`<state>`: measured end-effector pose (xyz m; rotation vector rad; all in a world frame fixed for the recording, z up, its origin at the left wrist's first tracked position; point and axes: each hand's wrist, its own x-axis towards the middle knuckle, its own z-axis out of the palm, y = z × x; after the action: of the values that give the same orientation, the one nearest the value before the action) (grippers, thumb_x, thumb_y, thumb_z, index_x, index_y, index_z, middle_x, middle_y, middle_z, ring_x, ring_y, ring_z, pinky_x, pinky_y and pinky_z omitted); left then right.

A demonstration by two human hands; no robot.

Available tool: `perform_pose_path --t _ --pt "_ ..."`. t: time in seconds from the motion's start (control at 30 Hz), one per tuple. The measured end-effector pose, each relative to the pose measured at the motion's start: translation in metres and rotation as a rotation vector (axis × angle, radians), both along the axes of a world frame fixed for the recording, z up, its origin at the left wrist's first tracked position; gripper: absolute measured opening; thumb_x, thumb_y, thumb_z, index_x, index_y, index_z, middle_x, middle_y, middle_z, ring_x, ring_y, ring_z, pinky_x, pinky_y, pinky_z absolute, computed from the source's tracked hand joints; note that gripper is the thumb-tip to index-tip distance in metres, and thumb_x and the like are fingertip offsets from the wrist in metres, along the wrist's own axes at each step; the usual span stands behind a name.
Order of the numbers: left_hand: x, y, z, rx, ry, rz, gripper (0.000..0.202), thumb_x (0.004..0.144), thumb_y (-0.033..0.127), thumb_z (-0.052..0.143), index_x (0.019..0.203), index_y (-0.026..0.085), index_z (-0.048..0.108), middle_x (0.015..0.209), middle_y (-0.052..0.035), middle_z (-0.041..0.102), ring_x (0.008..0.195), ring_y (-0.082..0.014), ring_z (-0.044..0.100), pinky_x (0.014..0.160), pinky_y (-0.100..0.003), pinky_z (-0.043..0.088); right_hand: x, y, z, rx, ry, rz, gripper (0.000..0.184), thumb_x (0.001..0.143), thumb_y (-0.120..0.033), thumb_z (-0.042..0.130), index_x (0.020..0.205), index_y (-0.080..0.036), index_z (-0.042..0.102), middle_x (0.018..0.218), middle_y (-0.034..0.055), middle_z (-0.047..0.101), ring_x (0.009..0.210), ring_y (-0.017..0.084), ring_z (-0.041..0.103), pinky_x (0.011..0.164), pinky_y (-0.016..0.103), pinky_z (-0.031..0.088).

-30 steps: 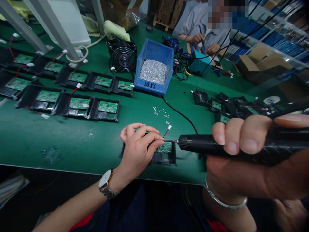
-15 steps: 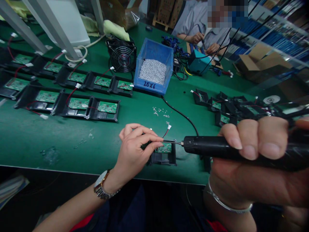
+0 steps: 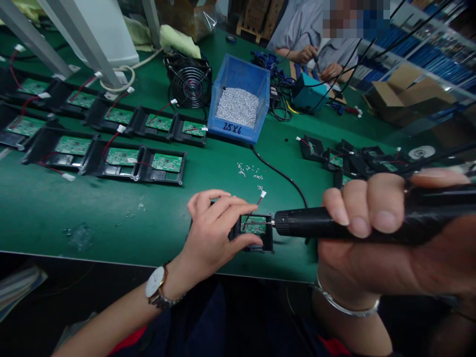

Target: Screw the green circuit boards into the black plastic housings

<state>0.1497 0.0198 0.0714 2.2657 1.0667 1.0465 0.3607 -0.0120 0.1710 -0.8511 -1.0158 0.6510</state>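
Observation:
My right hand [image 3: 372, 248] is wrapped round a black electric screwdriver [image 3: 305, 222], held level and pointing left. Its thin bit reaches over a green circuit board [image 3: 253, 224], which sits in a black plastic housing [image 3: 268, 243] near the table's front edge. At that housing's left side is my left hand [image 3: 213, 228], thumb and forefinger spread apart with nothing seen between their tips. Its other fingers bend over a dark part mostly hidden beneath them. From the board rises a red-and-black lead with a white connector [image 3: 263, 194]. Small loose screws [image 3: 248, 170] lie behind it.
A blue bin [image 3: 238, 131] marked 25X6 holds many small screws, beside a fan [image 3: 191, 87]. Rows of black housings with boards [image 3: 167, 162] stand at left; more housings [image 3: 336, 159] lie at right. A black cable [image 3: 282, 173] crosses the table. A co-worker [image 3: 308, 52] sits opposite.
My left thumb and forefinger, pinched at the screwdriver's bit before, have parted. The screwdriver has moved slightly left, and its bit now reaches over the board.

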Motion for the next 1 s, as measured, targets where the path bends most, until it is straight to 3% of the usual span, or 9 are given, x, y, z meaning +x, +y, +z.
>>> perform_pose_path --t 0.07,0.1,0.23,0.37,0.57,0.77,0.9,1.0 --pt "0.001 -0.003 -0.005 0.005 0.122 0.015 0.077 0.074 0.059 0.103 0.139 0.026 0.075 0.14 -0.0088 0.08 0.134 -0.0395 0.059 0.116 -0.061 0.037 -0.017 0.005 -0.006 0.094 0.09 0.026 0.024 0.09 -0.046 0.087 0.1 -0.026 0.079 0.057 -0.0072 0.053 0.042 0.011 0.042 0.04 0.032 0.041" --pt "0.002 -0.004 -0.008 -0.003 0.177 0.018 0.081 0.073 0.056 0.104 0.141 0.025 0.074 0.147 -0.0105 0.077 0.138 -0.0415 0.057 0.119 -0.064 0.034 -0.024 0.007 -0.01 0.105 0.095 0.041 0.024 0.089 -0.043 0.089 0.1 -0.025 0.078 0.058 -0.0067 0.057 0.042 0.011 0.044 0.041 0.032 0.043" --pt "0.008 -0.01 -0.018 -0.014 0.305 0.055 0.059 0.075 0.036 0.105 0.128 0.028 0.078 0.152 -0.0099 0.074 0.146 -0.0458 0.053 0.126 -0.074 0.025 -0.035 0.007 -0.026 0.072 0.027 0.071 0.027 0.089 -0.043 0.09 0.104 -0.026 0.076 0.061 -0.0075 0.061 0.044 0.012 0.05 0.045 0.032 0.05" --pt "0.012 -0.012 -0.017 -0.027 0.321 0.098 0.048 0.077 0.025 0.1 0.12 0.028 0.08 0.151 -0.0086 0.075 0.146 -0.0466 0.054 0.126 -0.076 0.027 -0.035 0.007 -0.035 0.039 0.01 0.117 0.028 0.091 -0.042 0.088 0.108 -0.026 0.074 0.064 -0.0076 0.063 0.048 0.012 0.056 0.05 0.031 0.053" --pt "0.013 -0.011 -0.012 -0.049 0.316 0.086 0.044 0.079 0.023 0.097 0.119 0.028 0.081 0.15 -0.0086 0.075 0.144 -0.0469 0.055 0.124 -0.077 0.029 -0.036 0.01 -0.04 0.024 -0.004 0.151 0.026 0.092 -0.039 0.087 0.109 -0.025 0.073 0.067 -0.0067 0.066 0.051 0.013 0.061 0.052 0.031 0.056" --pt "0.015 -0.012 -0.02 0.002 0.286 0.115 0.025 0.089 0.025 0.088 0.113 0.027 0.081 0.145 -0.0048 0.078 0.143 -0.0442 0.056 0.124 -0.072 0.025 -0.036 0.009 -0.046 0.052 -0.13 0.278 0.023 0.094 -0.032 0.083 0.114 -0.027 0.072 0.07 -0.006 0.067 0.056 0.014 0.065 0.052 0.031 0.057" --pt "0.017 -0.013 -0.025 0.026 0.27 0.136 0.018 0.096 0.018 0.077 0.111 0.027 0.081 0.138 -0.0027 0.081 0.141 -0.0409 0.057 0.123 -0.068 0.024 -0.037 0.012 -0.055 0.041 -0.154 0.351 0.027 0.092 -0.03 0.085 0.116 -0.028 0.072 0.07 -0.0065 0.068 0.052 0.013 0.06 0.049 0.031 0.052" --pt "0.018 -0.013 -0.027 0.019 0.268 0.15 0.016 0.095 0.019 0.08 0.108 0.027 0.081 0.133 -0.0032 0.083 0.14 -0.0409 0.059 0.122 -0.068 0.025 -0.037 0.016 -0.056 0.038 -0.169 0.392 0.034 0.091 -0.033 0.087 0.121 -0.028 0.072 0.069 -0.0076 0.066 0.049 0.012 0.057 0.05 0.031 0.051"
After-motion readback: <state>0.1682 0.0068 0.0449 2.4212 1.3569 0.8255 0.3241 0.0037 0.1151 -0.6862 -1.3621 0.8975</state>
